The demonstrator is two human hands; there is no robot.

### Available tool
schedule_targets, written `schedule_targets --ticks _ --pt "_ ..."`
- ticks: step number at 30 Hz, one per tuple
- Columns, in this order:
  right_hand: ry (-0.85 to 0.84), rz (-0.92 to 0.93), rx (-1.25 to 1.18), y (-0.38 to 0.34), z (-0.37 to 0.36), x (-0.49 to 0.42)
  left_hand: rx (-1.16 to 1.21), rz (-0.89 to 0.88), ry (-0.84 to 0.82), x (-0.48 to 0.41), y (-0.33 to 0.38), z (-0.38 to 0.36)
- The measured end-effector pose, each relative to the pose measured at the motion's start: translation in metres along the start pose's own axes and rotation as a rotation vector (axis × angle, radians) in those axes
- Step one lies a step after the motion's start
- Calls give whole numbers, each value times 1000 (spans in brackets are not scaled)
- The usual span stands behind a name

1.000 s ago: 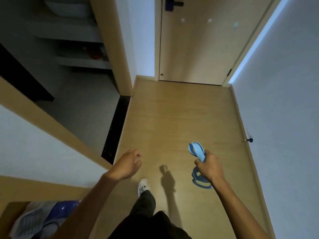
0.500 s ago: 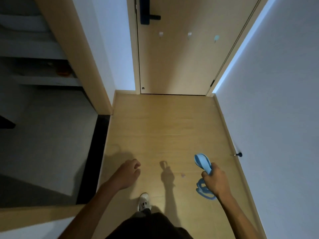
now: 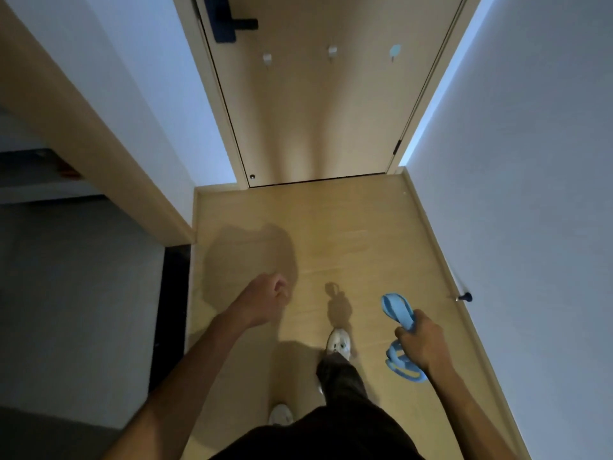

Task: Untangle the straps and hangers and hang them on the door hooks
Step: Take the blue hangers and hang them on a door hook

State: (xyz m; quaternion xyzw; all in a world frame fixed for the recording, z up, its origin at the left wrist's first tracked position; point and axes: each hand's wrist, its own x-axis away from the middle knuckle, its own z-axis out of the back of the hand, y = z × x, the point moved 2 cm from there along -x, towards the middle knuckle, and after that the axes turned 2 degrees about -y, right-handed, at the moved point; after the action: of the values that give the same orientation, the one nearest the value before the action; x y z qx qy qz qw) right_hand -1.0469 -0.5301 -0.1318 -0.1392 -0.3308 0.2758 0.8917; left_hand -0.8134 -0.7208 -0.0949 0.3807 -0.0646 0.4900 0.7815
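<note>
Light-blue flat webbing strap [image 3: 398, 313] is gripped in the right hand [image 3: 421, 343], fingers curled round its middle, one loop stuck up above the fist and the rest hung below, over the pale wooden floor [image 3: 331, 227]. The left hand [image 3: 265, 300] is held forward, fingers loosely curled, nothing in it. Two small white hooks [image 3: 267, 58] [image 3: 332, 51] and one pale-blue round hook [image 3: 394, 50] are mounted on the closed beige door [image 3: 315, 111], well apart from the strap.

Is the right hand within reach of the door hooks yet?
Probably not: the right hand grips the blue strap low, with bare floor between it and the hooks; nothing blocks the way.
</note>
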Motion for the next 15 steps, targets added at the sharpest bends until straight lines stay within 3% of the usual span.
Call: schedule_targets --ticks 15 --pt "-18 246 -13 -164 106 -217 58 190 4 -143 26 70"
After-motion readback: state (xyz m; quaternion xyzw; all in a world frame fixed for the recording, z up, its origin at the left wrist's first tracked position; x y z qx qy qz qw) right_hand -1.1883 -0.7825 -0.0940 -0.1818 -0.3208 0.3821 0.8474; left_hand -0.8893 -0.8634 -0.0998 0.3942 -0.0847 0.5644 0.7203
